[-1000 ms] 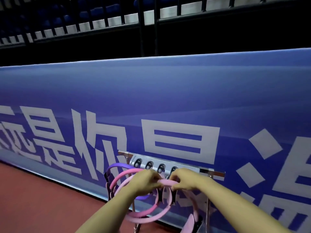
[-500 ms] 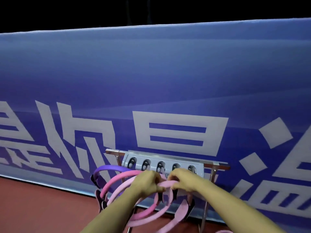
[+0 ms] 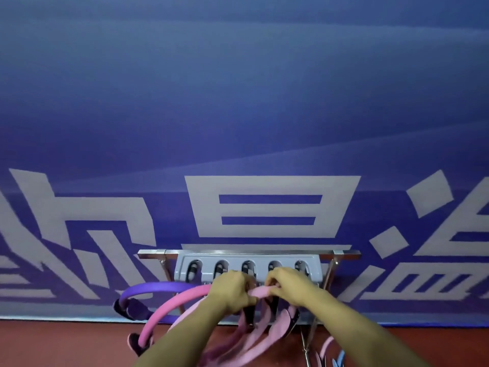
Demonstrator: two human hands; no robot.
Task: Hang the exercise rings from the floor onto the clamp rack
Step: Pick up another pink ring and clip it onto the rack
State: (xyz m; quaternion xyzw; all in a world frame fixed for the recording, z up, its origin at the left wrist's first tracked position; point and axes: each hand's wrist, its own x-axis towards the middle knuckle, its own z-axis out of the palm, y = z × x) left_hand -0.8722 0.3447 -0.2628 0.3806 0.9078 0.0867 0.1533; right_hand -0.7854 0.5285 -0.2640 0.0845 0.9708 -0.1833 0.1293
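Observation:
A grey clamp rack [image 3: 247, 268] with several clamp slots hangs from a metal bar on a stand. My left hand [image 3: 231, 294] and my right hand [image 3: 288, 284] both grip the top of a light pink ring [image 3: 260, 291], just below the middle clamps. A purple ring [image 3: 156, 288] and a darker pink ring [image 3: 169, 311] hang from the rack's left side, partly behind my left forearm. The lower parts of the rings are blurred.
A blue banner [image 3: 238, 128] with large white characters stands right behind the rack. Red floor [image 3: 53, 343] runs along the bottom. More rings, pink and blue [image 3: 340, 358], lie on the floor at the lower right by the stand's leg [image 3: 308, 337].
The camera has tilted down and come closer to the rack. Both hands stay on the light pink ring, now a little higher against the clamps.

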